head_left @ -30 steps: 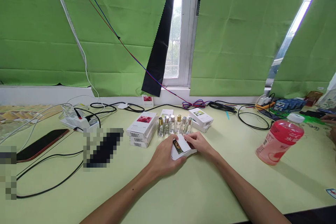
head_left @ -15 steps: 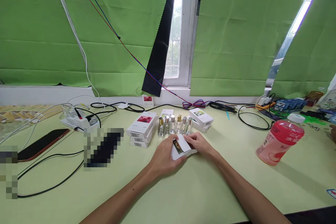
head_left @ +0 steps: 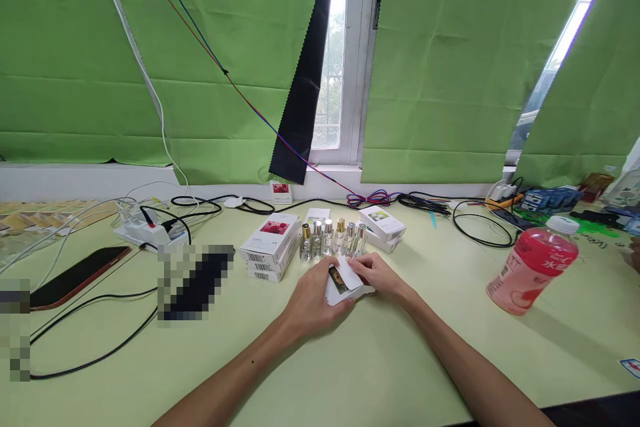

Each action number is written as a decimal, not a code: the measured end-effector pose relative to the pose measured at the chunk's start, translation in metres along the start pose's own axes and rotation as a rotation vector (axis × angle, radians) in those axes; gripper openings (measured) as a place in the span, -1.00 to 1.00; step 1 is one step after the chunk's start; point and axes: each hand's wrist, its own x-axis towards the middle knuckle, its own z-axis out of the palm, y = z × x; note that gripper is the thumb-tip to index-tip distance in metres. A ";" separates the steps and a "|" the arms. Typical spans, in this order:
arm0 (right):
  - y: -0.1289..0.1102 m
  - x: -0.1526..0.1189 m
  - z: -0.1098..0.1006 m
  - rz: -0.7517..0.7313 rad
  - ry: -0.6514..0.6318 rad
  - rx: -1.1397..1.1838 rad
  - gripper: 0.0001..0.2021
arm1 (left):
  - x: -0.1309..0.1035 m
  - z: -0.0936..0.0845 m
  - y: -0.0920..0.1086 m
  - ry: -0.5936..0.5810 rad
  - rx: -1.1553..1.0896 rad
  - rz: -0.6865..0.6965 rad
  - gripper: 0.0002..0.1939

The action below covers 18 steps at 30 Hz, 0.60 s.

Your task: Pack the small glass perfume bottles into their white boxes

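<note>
A small white box (head_left: 334, 295) with a dark picture on its face lies between my two hands, low over the table. My left hand (head_left: 311, 300) wraps round its left side, thumb along the near edge. At its right end, the fingers of my right hand (head_left: 381, 275) pinch a white flap that stands partly raised. What is inside the box cannot be seen. Just beyond my hands, several small glass bottles (head_left: 327, 239) with gold and silver caps stand in a row. To their left is a stack of white boxes (head_left: 273, 240) with a red picture on top.
More white boxes (head_left: 384, 227) lie right of the bottles. A pink drink bottle (head_left: 533, 267) stands at the right. On the left are a phone (head_left: 80, 275), a power strip (head_left: 150, 233) and black cables (head_left: 95, 298). Green curtains (head_left: 225, 113) hang behind the table (head_left: 380, 373).
Both hands keep nearly the same hold on the box. The whole view has shifted very slightly; nothing on the table has visibly moved.
</note>
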 end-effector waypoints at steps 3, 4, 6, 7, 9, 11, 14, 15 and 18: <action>0.001 0.002 0.001 -0.015 0.020 -0.002 -0.36 | 0.001 0.000 0.000 -0.014 0.012 -0.004 -0.56; 0.001 0.002 0.001 -0.021 0.032 -0.001 -0.36 | 0.001 0.000 0.000 -0.018 0.013 -0.007 -0.55; 0.002 0.004 0.002 -0.035 0.064 0.001 -0.36 | 0.001 0.001 0.000 -0.024 0.015 -0.011 -0.55; 0.003 0.005 0.002 -0.041 0.085 0.000 -0.36 | 0.001 0.001 0.000 -0.025 0.016 -0.011 -0.55; 0.006 0.008 0.001 -0.043 0.138 -0.002 -0.37 | 0.000 0.001 -0.001 -0.024 0.017 -0.006 -0.55; 0.009 0.010 0.000 -0.028 0.204 0.006 -0.38 | 0.000 0.001 -0.002 -0.022 0.013 -0.001 -0.53; 0.014 0.014 -0.002 0.006 0.314 0.053 -0.40 | -0.001 0.002 -0.003 -0.018 -0.004 -0.009 -0.51; 0.016 0.015 -0.003 0.013 0.344 0.063 -0.40 | -0.001 0.002 -0.003 -0.013 -0.009 -0.011 -0.50; 0.020 0.016 -0.004 0.012 0.402 0.036 -0.44 | 0.000 0.004 -0.004 0.004 -0.022 -0.014 -0.48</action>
